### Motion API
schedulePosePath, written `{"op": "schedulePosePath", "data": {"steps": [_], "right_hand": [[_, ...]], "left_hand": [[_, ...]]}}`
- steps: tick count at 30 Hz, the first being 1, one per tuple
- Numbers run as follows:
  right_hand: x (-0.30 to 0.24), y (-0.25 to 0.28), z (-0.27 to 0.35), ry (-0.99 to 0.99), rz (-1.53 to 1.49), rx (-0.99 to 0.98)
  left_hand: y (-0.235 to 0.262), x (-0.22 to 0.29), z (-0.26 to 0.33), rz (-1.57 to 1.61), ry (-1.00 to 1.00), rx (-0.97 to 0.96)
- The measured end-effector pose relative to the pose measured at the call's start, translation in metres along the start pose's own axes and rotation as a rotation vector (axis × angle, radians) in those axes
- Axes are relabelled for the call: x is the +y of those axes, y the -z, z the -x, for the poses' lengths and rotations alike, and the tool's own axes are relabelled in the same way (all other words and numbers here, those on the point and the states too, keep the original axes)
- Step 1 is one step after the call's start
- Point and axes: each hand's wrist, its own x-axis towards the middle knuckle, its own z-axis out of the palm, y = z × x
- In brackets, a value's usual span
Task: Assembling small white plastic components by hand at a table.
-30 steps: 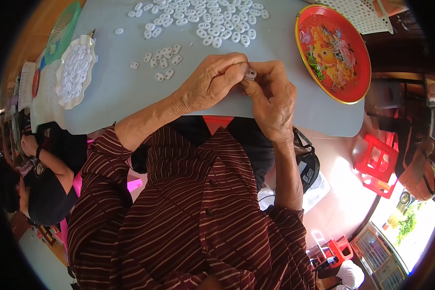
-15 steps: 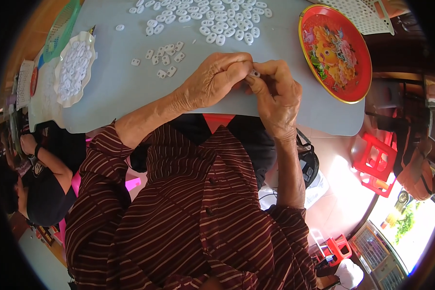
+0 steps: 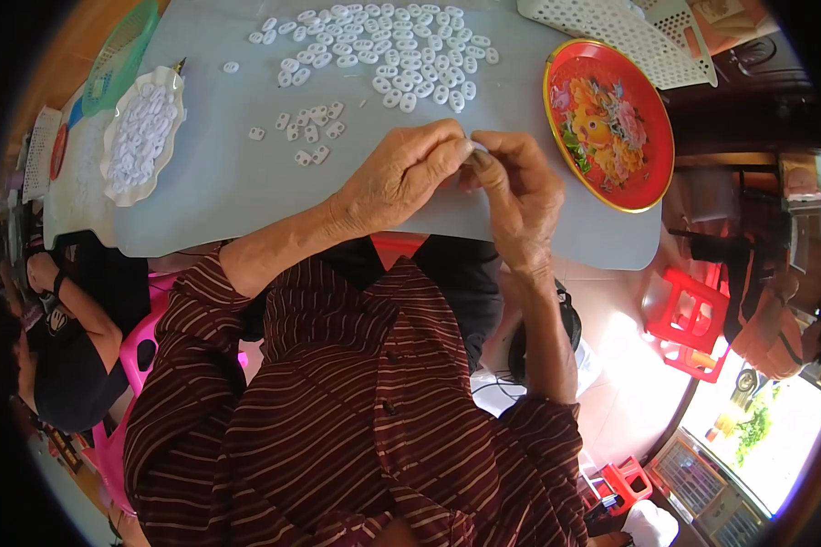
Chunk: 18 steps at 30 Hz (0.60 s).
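Observation:
Above the table's near edge my left hand (image 3: 405, 173) and my right hand (image 3: 524, 193) meet, fingertips pinched together. Between them is a small white plastic piece (image 3: 479, 146), mostly covered by fingers and thumbs. Both hands appear closed on it. Left of my hands lie several small white two-holed blocks (image 3: 318, 115) in a loose group. Beyond them spreads a large patch of white oval plastic pieces (image 3: 394, 56), each with two openings. A scalloped white dish (image 3: 119, 190) on the left is heaped with similar small white pieces (image 3: 144, 129).
A round red tray (image 3: 638, 182) with a flower pattern rests on the grey table (image 3: 219, 201) at the right. White perforated baskets (image 3: 602, 46) stand behind it; a green basket (image 3: 119, 59) is far left. Red stools (image 3: 689, 310) stand right. Another person's arm (image 3: 91, 310) shows at left.
The whole view has shifted slightly, so the tray and pieces appear moved. Both hands keep their pinch; the held piece has turned, and its dark hole no longer shows.

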Motion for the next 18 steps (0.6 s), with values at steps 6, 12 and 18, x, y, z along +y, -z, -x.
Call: {"op": "schedulePosePath", "data": {"steps": [6, 12, 18], "right_hand": [[-0.049, 0.040, -0.073, 0.434, 0.384, 0.205], [-0.079, 0.127, -0.193, 0.497, 0.865, 0.484], [-0.046, 0.013, -0.122, 0.443, 0.748, -0.008]], "left_hand": [[-0.012, 0.010, 0.017, 0.058, -0.052, -0.102], [-0.018, 0.014, 0.024, 0.139, 0.081, -0.189], [-0.008, 0.012, 0.040, 0.245, 0.161, -0.058]]}}
